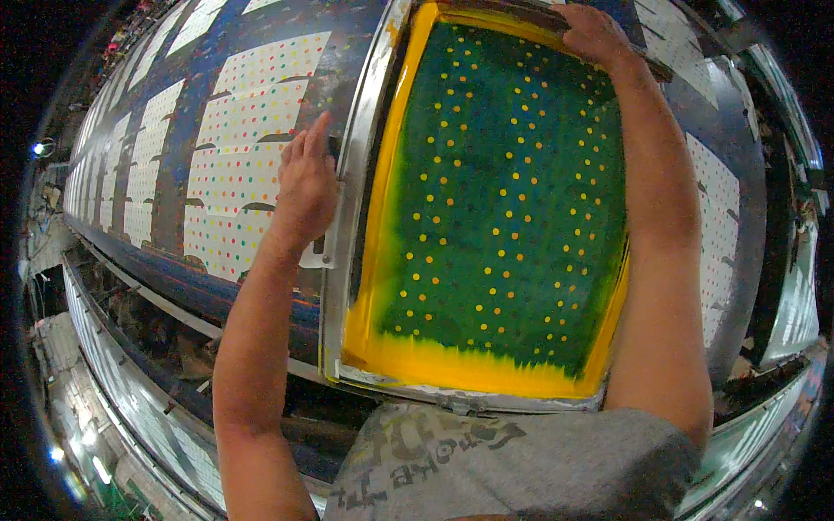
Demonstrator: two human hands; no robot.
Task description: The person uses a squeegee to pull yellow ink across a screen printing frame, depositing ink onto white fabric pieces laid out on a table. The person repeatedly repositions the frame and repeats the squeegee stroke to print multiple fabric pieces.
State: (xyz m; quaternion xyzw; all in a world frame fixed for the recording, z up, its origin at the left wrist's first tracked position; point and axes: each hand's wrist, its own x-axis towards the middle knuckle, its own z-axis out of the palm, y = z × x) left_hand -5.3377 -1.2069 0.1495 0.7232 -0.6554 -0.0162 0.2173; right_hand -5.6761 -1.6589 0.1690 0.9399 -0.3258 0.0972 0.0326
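Observation:
A screen-printing frame [354, 148] with pale metal rails lies in front of me. Its dark green mesh [473, 200] is dotted with small yellow and orange spots. Yellow ink [460, 366] lines the left side and pools along the near end. My right hand [598, 36] reaches to the far end, its fingers closed round a dark squeegee [532, 16] that lies across the screen, partly hidden. Against the left rail is my left hand [308, 178], fingers stretched forward and holding nothing; its thumb side is partly hidden by the rail.
White sheets with coloured dots [252, 148] lie in rows on a long dark table [334, 74] to the left. More dotted sheets [718, 217] lie to the right. A metal rail [165, 304] runs along the table's near edge.

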